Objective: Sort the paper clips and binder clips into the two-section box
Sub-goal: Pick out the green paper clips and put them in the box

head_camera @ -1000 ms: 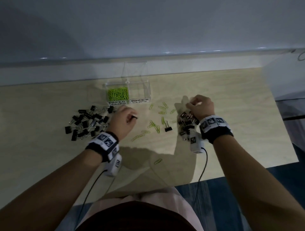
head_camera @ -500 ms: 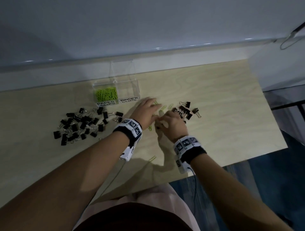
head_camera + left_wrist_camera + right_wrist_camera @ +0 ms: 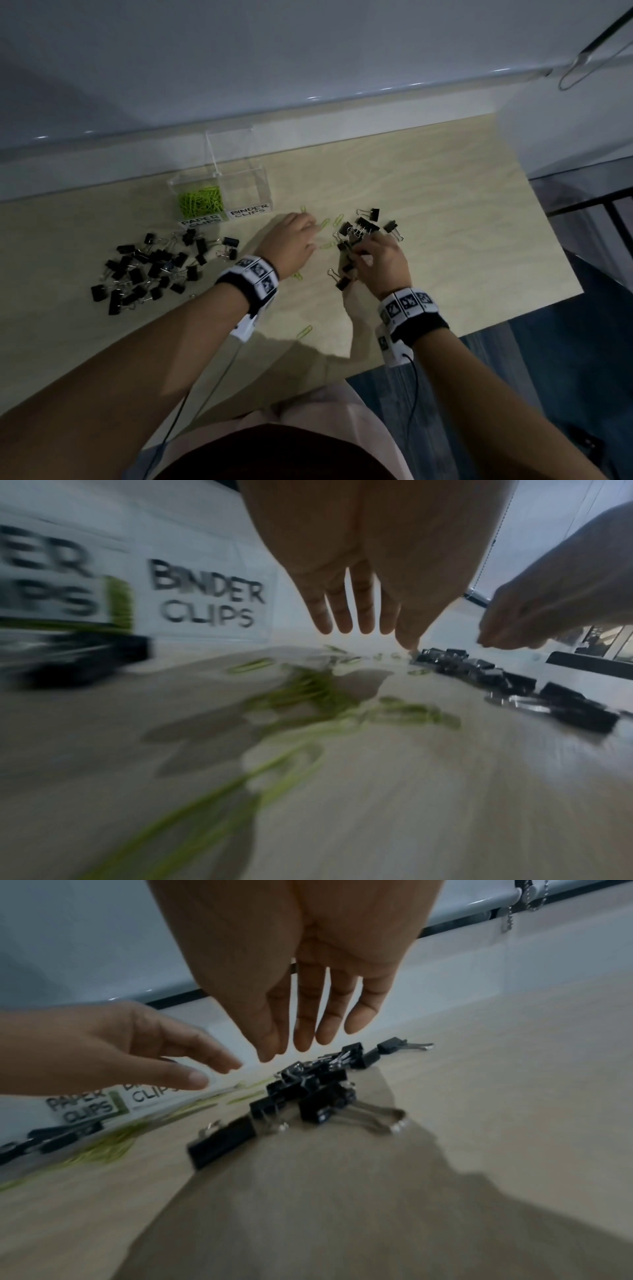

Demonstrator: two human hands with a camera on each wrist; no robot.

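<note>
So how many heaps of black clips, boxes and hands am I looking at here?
Black binder clip heaps: 2, the left heap and the right heap
Clear two-section box: 1
Hands: 2, the left hand and the right hand
Total: 5

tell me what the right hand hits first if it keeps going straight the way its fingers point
Most likely the small heap of black binder clips just ahead of and below the right hand. Its fingers are straight and point down toward that heap. How much gap is left is hard to judge from these views.
</note>
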